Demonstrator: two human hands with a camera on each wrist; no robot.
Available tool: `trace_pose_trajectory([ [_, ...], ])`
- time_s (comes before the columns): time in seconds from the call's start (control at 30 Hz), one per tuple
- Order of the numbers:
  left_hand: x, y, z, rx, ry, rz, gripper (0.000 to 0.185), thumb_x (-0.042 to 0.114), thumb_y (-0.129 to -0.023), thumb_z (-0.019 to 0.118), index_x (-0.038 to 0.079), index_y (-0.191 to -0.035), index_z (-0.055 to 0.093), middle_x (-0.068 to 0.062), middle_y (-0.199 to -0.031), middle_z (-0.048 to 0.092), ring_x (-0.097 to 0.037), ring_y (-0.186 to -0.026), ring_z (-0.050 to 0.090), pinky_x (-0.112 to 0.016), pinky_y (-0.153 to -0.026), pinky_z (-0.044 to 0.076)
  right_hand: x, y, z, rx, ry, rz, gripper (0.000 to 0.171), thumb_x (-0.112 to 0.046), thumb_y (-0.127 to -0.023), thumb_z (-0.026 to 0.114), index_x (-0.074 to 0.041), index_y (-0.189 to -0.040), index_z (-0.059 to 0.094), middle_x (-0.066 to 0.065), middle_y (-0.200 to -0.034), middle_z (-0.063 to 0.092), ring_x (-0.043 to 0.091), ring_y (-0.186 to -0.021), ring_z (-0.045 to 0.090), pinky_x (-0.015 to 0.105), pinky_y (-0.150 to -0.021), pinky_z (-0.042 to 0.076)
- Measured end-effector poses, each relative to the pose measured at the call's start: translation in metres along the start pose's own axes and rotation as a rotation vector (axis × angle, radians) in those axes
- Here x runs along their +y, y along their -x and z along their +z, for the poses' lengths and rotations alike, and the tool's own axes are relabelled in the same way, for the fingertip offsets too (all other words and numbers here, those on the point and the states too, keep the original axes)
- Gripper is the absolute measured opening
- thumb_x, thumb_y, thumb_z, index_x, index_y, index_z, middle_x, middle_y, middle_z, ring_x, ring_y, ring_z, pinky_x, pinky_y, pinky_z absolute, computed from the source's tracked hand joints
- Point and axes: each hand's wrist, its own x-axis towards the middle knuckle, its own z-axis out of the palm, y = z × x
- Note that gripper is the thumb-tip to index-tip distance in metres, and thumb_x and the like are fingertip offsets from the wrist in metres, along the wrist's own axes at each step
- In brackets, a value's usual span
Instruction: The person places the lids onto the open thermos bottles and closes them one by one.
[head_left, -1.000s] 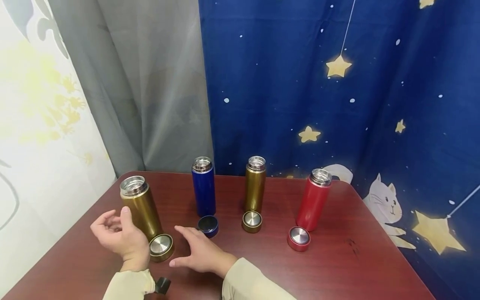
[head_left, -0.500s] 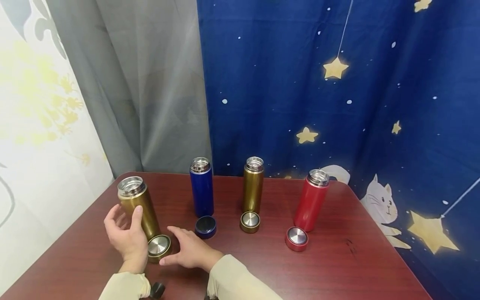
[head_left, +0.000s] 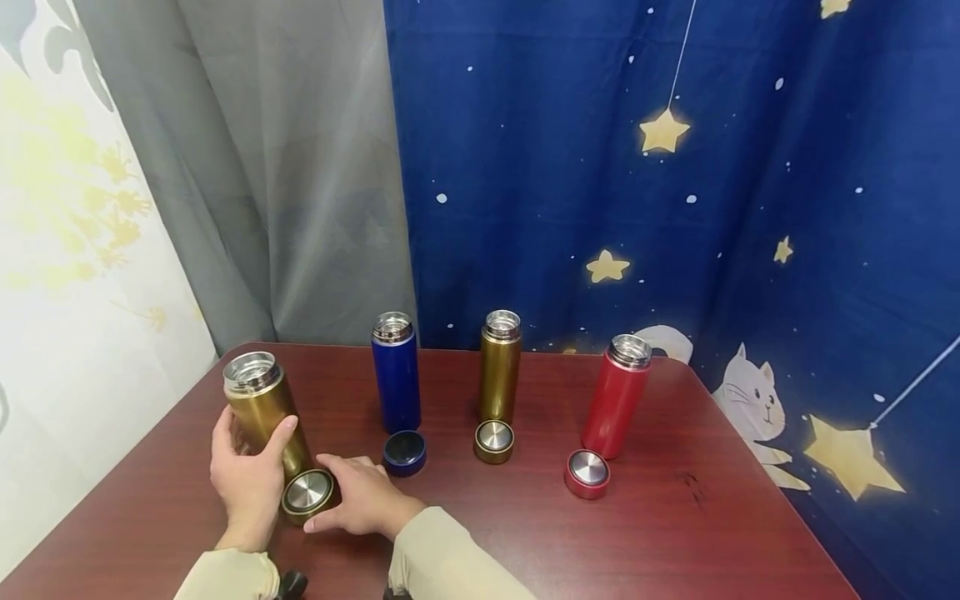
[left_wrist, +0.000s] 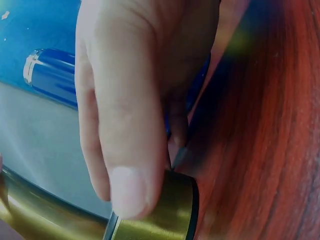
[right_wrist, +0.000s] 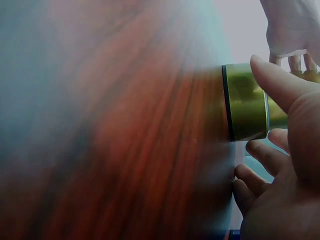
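Observation:
A gold vacuum flask (head_left: 262, 412), its lid off and steel mouth bare, stands at the left of the table. My left hand (head_left: 247, 487) holds its body, thumb on the near right side and fingers round the left. Just in front of it lies its gold lid (head_left: 308, 493), steel disc upward. My right hand (head_left: 363, 500) has thumb and index finger at opposite edges of that lid. In the right wrist view the right thumb (right_wrist: 280, 82) overlaps the lid (right_wrist: 245, 102); in the left wrist view it covers part of the lid (left_wrist: 160, 215).
Along the back stand a blue flask (head_left: 397, 379), another gold flask (head_left: 500, 375) and a red flask (head_left: 617, 404), all uncapped. Before them lie a blue lid (head_left: 405, 452), a second gold lid (head_left: 494, 441) and a red lid (head_left: 587, 474). Curtains hang behind the red-brown table (head_left: 675, 542).
My left hand has come in from the left and closed round the gold flask. The right hand has moved left to the gold lid. The whole head view has shifted slightly.

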Motion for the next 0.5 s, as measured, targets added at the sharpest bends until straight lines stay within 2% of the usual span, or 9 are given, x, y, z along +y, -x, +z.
trace_pose_trajectory([
  [0.27, 0.0017, 0.0024, 0.0010, 0.008, -0.019, -0.006, 0.076, 0.031, -0.080, 0.082, 0.027, -0.145, 0.043, -0.005, -0.136, 0.053, -0.016, -0.110, 0.050, -0.025, -0.090, 0.037, -0.0048, 0.0009, -0.0027, 0.028, -0.007, 0.032, 0.066, -0.048, -0.078, 0.078, -0.026, -0.137, 0.056, -0.018, -0.127, 0.059, 0.007, -0.115, 0.050, 0.026, -0.088, 0.039],
  [0.5, 0.0023, 0.0040, -0.0004, 0.008, -0.022, 0.004, 0.075, 0.030, -0.080, 0.082, 0.026, -0.145, 0.044, -0.006, -0.133, 0.053, -0.016, -0.109, 0.050, -0.025, -0.089, 0.037, -0.0067, 0.0007, -0.0038, 0.032, 0.008, 0.012, 0.064, -0.048, -0.077, 0.079, -0.025, -0.134, 0.058, -0.017, -0.122, 0.061, 0.007, -0.110, 0.052, 0.026, -0.085, 0.040],
])
